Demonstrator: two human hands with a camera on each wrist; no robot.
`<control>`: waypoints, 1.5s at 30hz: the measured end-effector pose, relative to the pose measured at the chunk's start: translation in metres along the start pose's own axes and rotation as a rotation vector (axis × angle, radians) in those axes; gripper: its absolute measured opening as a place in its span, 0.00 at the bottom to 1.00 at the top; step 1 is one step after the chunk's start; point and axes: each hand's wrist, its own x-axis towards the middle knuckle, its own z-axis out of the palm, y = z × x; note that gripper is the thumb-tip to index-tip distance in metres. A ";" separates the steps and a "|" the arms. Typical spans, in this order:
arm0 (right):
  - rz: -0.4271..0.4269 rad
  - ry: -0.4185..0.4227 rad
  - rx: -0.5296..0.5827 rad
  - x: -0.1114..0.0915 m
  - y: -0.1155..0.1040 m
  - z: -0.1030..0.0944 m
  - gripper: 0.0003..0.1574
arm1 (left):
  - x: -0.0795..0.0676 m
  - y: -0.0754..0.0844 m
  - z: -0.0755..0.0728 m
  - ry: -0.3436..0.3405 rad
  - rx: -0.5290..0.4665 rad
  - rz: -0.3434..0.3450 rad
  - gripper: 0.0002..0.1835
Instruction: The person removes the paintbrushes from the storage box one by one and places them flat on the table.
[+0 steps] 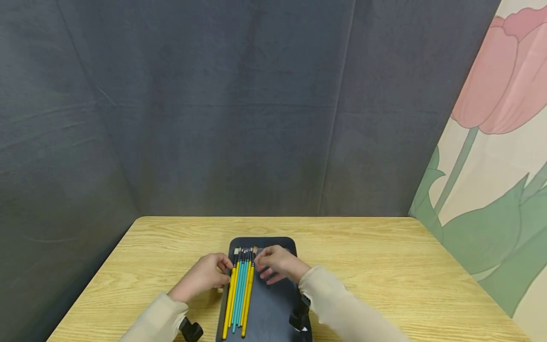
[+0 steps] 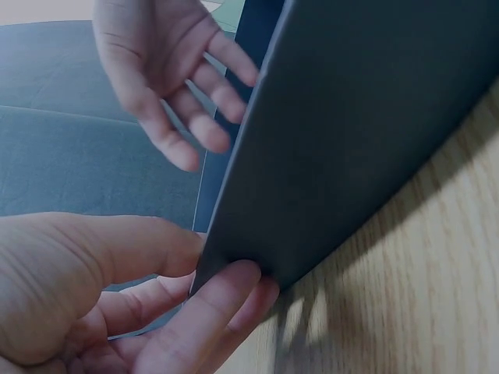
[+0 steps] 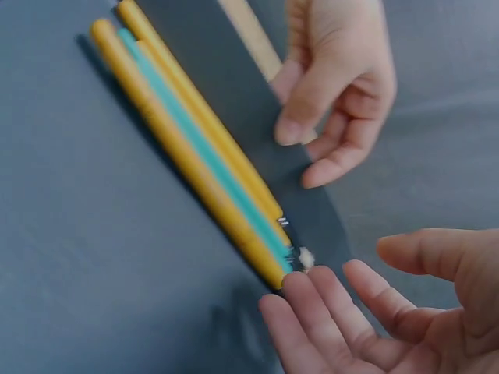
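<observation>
Several paintbrushes (image 1: pixel 239 294), some with yellow handles and some with teal, lie side by side along the left part of a dark tray (image 1: pixel 275 304). Their bristle ends point away from me. My left hand (image 1: pixel 208 274) pinches the tray's left edge; the left wrist view shows the thumb on one side of the rim and fingers beneath. Over the tray, beside the bristle ends, is my right hand (image 1: pixel 279 262). In the right wrist view its fingers (image 3: pixel 327 312) are spread and relaxed near the brush heads, holding nothing. Whether they touch the brushes I cannot tell.
The tray stands on a light wooden table (image 1: pixel 363 266), close to its front. Behind and to the left hangs a dark grey curtain (image 1: pixel 231 118). A cloth with a pink tulip print (image 1: pixel 491 85) borders the right side.
</observation>
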 end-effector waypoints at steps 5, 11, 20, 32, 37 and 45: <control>0.033 0.014 -0.009 0.003 0.008 0.008 0.12 | 0.000 0.000 0.001 -0.002 -0.006 -0.004 0.15; 0.045 0.024 -0.004 0.006 0.012 0.013 0.11 | -0.001 0.000 0.001 -0.007 -0.003 0.000 0.15; 0.070 0.052 0.012 0.012 0.012 0.018 0.08 | -0.003 0.000 0.002 -0.012 -0.001 0.003 0.14; 0.074 0.074 0.000 0.015 0.014 0.026 0.12 | -0.003 -0.003 0.003 -0.012 0.025 -0.005 0.14; 0.066 0.094 -0.027 0.018 0.013 0.028 0.14 | -0.001 -0.002 0.003 -0.016 0.038 -0.015 0.13; 0.052 0.109 -0.042 0.019 0.008 0.029 0.14 | 0.002 -0.002 0.002 0.018 0.073 -0.004 0.14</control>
